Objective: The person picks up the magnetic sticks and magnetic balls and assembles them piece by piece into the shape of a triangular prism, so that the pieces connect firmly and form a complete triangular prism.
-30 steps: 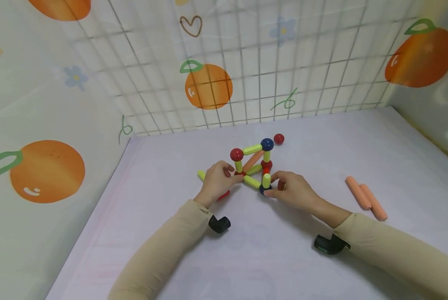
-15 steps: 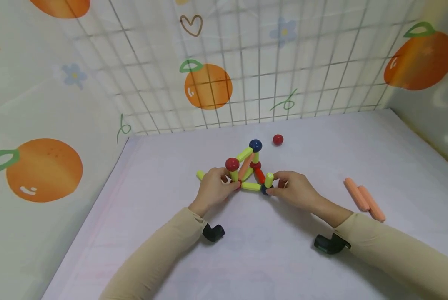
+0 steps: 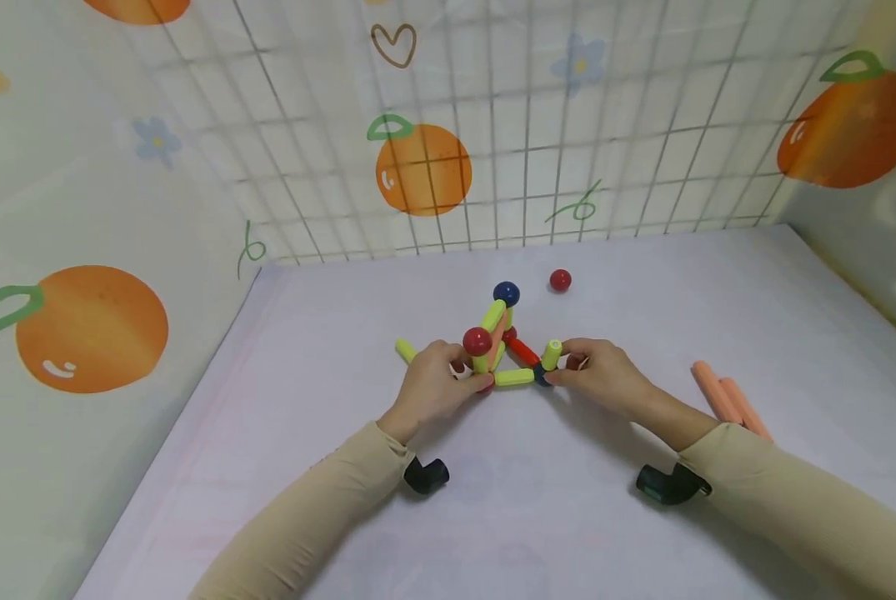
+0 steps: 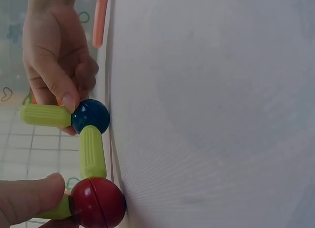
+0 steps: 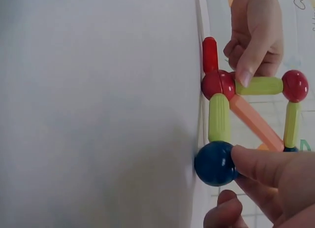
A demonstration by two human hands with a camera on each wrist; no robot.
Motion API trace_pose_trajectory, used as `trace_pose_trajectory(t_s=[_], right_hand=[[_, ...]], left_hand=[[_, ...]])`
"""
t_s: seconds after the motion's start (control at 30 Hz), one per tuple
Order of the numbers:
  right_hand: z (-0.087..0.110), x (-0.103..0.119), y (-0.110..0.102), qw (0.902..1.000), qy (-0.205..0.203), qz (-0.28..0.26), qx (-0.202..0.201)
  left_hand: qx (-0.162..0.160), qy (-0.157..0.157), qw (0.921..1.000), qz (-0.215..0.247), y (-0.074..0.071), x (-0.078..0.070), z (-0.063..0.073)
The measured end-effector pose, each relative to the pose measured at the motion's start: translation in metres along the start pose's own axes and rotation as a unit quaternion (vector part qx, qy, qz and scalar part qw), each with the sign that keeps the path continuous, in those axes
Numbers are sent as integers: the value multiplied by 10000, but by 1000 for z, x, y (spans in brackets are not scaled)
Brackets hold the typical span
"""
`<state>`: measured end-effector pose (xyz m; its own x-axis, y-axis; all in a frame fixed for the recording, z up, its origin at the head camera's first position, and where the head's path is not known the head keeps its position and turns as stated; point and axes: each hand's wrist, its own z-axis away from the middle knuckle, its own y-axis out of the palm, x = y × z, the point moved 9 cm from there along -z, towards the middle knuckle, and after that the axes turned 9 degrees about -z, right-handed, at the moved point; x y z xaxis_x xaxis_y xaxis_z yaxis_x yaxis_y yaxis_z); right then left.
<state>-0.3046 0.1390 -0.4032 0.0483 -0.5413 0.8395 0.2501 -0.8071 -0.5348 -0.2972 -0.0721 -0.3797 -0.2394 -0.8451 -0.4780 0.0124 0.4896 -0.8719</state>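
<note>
A building-toy frame of magnetic rods and balls stands between the hands. My left hand (image 3: 432,383) pinches its upright yellow-green rod (image 4: 56,208) just above the lower red ball (image 4: 98,203). On that rod sits an upper red ball (image 3: 478,341). My right hand (image 3: 605,375) pinches the lower dark blue ball (image 5: 214,164), where another yellow-green rod (image 3: 552,354) sticks up with a bare top. A yellow-green rod (image 3: 515,377) links the two lower balls. A red rod (image 3: 523,351) runs back from the blue ball; an orange rod (image 5: 257,122) slants across the side.
A loose red ball (image 3: 560,280) lies behind the frame. Two orange rods (image 3: 710,390) lie at the right, partly behind the right sleeve. A yellow-green rod (image 3: 405,349) lies left of my left hand. A printed curtain (image 3: 312,167) borders the back of the table.
The frame has turned: its back corner with the upper blue ball shifted left, while the left side came nearer. Both hands keep their hold; the right has moved slightly right.
</note>
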Motion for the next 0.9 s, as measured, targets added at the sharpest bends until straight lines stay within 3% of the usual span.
trace_pose_trajectory(t_s=[0.27, 0.37, 0.6, 0.9], right_hand=[[-16, -10, -12, 9929, 388, -893, 682], [-31, -14, -26, 9935, 582, -890, 418], [-85, -15, -53, 9970, 562, -112, -524], [-127, -38, -66, 9913, 1016, 458, -703]], left_hand=[[-58, 120, 9999, 46, -2, -1, -2], [-43, 130, 9999, 96, -1, 1, -1], [-47, 168, 9997, 163, -3, 6, 2], [-6, 266, 9996, 123, -7, 0, 4]])
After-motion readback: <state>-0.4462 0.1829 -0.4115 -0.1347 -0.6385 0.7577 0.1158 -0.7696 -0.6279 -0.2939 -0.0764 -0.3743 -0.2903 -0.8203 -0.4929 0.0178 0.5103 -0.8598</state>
